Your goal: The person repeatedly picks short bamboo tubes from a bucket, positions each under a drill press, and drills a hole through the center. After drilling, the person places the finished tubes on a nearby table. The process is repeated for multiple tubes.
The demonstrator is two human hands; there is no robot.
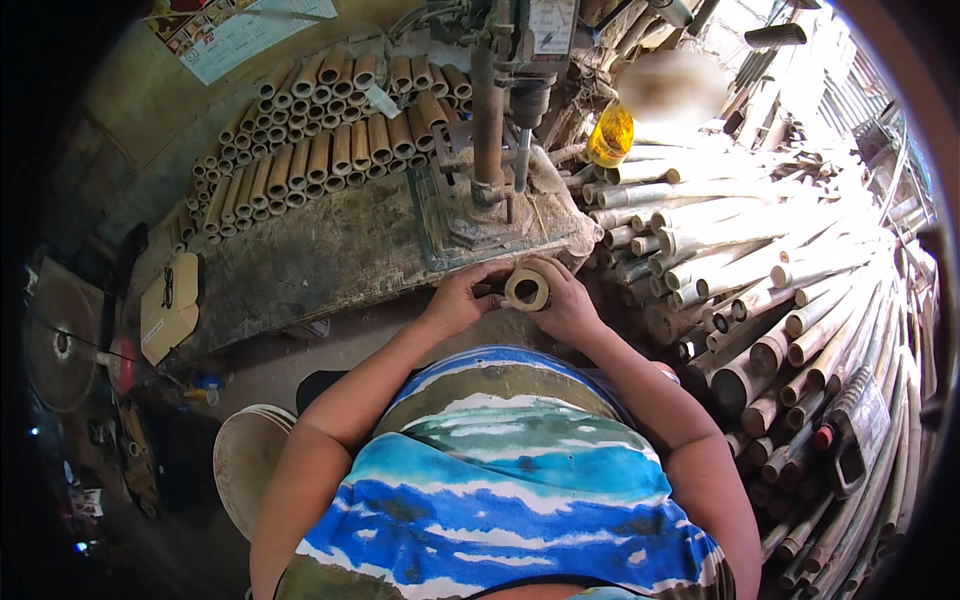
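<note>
A short cut bamboo tube (543, 291) is held in front of my belly, its open end turned up toward me so that the dark hollow shows. My right hand (568, 303) wraps round its right side, fingers over the far edge. From the left, the curled fingers and thumb of my left hand (462, 300) reach the tube's side; part of their grip is hidden. Just beyond my hands stands a drill press, its bit (523, 160) pointing down beside a rusty column (488, 120) over a metal base (440, 235).
Stacked bamboo tubes (290, 170) line the back of the worn workbench (320, 262). Glasses (168, 287) lie on cardboard (172, 325) at its left end. Long bamboo poles (740, 385) crowd the right, near a yellow container (611, 137). A fan (62, 345) and a pale round tub (250, 465) are left.
</note>
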